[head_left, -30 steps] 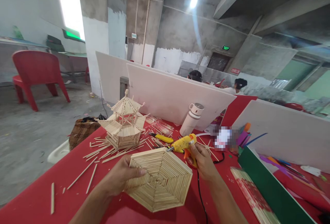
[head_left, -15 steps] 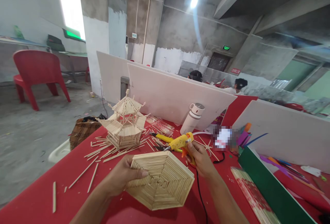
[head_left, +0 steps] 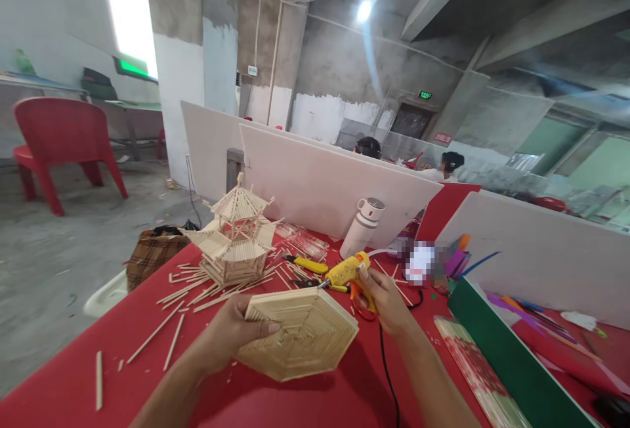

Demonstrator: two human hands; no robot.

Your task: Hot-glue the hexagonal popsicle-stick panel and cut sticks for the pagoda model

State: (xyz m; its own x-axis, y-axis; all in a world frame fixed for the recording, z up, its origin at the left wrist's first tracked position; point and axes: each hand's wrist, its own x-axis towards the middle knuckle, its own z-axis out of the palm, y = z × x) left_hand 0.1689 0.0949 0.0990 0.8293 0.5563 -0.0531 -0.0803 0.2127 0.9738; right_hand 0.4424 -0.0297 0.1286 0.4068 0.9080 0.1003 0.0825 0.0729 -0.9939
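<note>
My left hand (head_left: 231,335) grips the left edge of a hexagonal panel of glued wooden sticks (head_left: 300,333), held tilted just above the red table (head_left: 73,375). In my right hand (head_left: 386,300) is a yellow hot glue gun (head_left: 346,272), its nozzle pointing left at the panel's far edge. The gun's black cord (head_left: 386,365) trails back along my right forearm. Behind the panel stands a small pagoda model made of sticks (head_left: 235,234).
Loose sticks (head_left: 170,323) lie scattered on the table's left part. A yellow-handled tool (head_left: 308,264), a white bottle (head_left: 363,228), white divider boards (head_left: 319,185), a green board (head_left: 512,356) and coloured paper (head_left: 536,316) surround the work spot. A red chair (head_left: 59,146) stands far left. Two people sit beyond the dividers.
The hexagonal panel has tipped flatter, its far edge lower toward the glue gun. My view has shifted slightly; both hands keep their grips.
</note>
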